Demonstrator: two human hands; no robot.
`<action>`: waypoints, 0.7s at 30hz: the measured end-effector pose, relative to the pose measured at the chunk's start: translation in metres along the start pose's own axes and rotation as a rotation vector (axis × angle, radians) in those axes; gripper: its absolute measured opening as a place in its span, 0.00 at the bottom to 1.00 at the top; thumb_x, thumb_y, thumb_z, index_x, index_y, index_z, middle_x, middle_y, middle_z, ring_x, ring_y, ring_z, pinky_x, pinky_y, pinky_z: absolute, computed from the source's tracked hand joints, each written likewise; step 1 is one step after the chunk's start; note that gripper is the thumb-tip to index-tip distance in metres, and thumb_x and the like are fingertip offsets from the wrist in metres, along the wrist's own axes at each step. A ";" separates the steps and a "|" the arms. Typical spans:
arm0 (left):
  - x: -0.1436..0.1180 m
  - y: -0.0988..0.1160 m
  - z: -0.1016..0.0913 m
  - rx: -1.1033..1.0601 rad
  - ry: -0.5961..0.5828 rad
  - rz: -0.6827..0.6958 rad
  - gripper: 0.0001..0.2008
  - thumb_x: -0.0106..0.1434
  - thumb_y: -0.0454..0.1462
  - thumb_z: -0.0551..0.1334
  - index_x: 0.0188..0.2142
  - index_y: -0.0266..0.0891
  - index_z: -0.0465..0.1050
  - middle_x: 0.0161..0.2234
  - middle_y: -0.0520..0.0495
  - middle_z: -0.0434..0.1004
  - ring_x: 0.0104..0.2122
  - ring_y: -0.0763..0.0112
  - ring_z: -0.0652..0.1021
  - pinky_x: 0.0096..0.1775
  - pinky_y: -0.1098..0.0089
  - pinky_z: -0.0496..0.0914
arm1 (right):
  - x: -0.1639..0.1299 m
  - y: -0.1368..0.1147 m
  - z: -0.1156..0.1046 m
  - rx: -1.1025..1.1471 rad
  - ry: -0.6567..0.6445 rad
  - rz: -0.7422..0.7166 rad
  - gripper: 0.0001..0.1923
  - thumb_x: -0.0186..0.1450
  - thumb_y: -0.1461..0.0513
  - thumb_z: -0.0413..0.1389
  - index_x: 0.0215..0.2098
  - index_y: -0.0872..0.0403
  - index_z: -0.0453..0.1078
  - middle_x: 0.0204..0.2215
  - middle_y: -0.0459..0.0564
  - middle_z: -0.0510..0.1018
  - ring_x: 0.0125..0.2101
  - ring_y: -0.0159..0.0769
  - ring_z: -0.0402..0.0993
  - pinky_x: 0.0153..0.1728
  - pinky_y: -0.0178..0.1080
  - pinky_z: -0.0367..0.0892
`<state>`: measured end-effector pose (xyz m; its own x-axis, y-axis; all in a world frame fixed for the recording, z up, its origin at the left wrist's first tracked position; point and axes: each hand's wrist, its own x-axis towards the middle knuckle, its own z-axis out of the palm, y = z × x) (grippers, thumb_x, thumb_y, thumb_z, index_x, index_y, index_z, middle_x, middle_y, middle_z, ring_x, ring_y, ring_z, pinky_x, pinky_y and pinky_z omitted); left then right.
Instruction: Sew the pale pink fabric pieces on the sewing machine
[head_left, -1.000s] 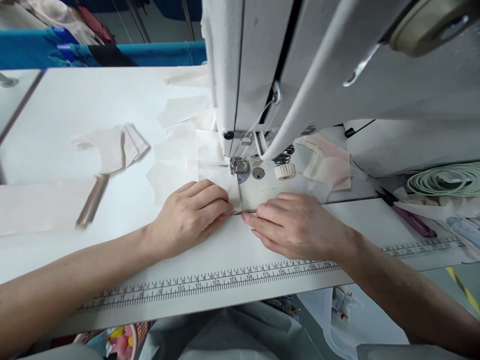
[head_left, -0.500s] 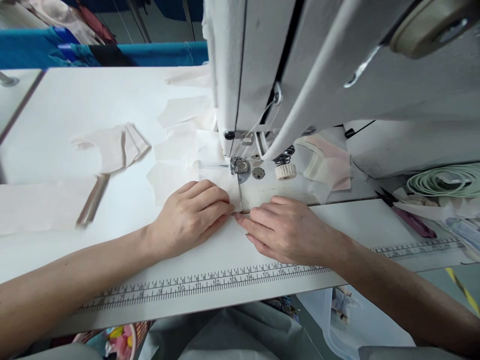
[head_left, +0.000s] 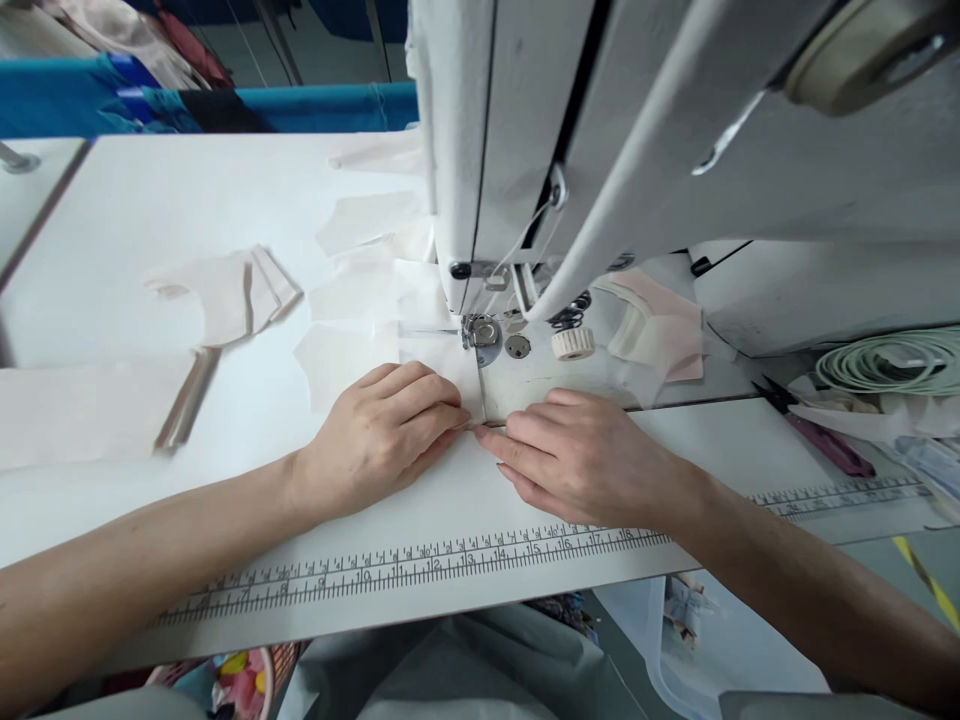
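A white fabric piece (head_left: 442, 350) lies under the presser foot (head_left: 480, 330) of the sewing machine (head_left: 517, 130), its front edge reaching toward me. My left hand (head_left: 394, 425) rests on the near part of this fabric, thumb and fingers pinched on its front edge. Just right of it is my right hand (head_left: 581, 455), palm down. Its index fingertip touches the fabric's near corner, and the thumb stands apart below. The other fingers curl over the table, and what lies beneath them is hidden.
More white pieces (head_left: 345, 285) lie left of the needle, and folded fabric stacks (head_left: 97, 405) farther left. Pink and white pieces (head_left: 667, 330) sit under the machine arm. At right are thread snips (head_left: 832, 445) and a green cord coil (head_left: 892, 362). A printed ruler (head_left: 435, 562) follows the front edge.
My right hand has shifted very slightly to the right, its index fingertip still at the fabric's corner. My left hand holds almost the same place on the fabric.
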<state>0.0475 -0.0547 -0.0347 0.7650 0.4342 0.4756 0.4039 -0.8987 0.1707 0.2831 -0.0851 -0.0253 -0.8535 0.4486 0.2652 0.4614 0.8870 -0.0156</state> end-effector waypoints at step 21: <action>0.002 0.000 0.000 -0.127 0.012 -0.123 0.05 0.67 0.32 0.59 0.37 0.36 0.74 0.36 0.46 0.77 0.35 0.69 0.75 0.37 0.67 0.72 | -0.001 0.005 -0.003 -0.106 0.017 -0.020 0.10 0.68 0.67 0.51 0.44 0.61 0.73 0.25 0.44 0.73 0.25 0.29 0.65 0.27 0.38 0.55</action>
<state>0.0489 -0.0537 -0.0337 0.7074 0.5414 0.4544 0.4271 -0.8397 0.3355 0.2872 -0.0814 -0.0231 -0.8592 0.4278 0.2807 0.4677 0.8791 0.0915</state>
